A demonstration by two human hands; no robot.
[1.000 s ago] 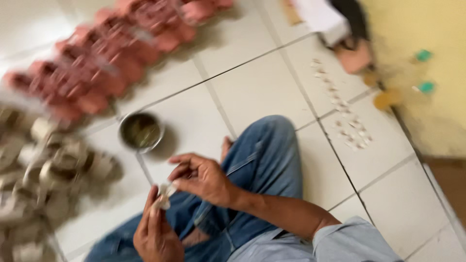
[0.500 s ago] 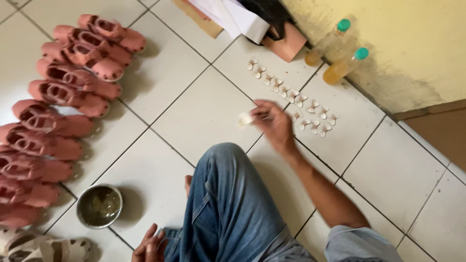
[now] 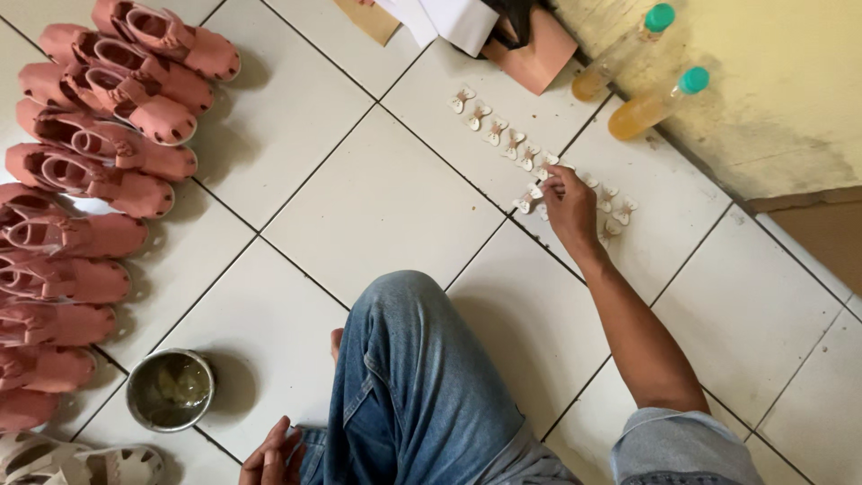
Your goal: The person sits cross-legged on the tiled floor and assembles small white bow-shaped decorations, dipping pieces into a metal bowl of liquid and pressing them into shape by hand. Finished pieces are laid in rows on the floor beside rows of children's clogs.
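Sitting on the white tile floor (image 3: 377,198), with a bent leg in blue jeans (image 3: 422,386) in the middle. Pink shoes (image 3: 99,171) in rows on the left, a metal bowl (image 3: 169,390) close to the knee. Moved away from the lap since a moment ago: right hand (image 3: 570,202), now stretched far out to the line of little bows (image 3: 503,135) near the wall. Looks like work at the line itself now. Fingertips pinched close together on one bow (image 3: 530,199) in that line. Left hand (image 3: 272,458) down by the leg, fingers curled, cut off by the edge; cannot tell if holding anything.
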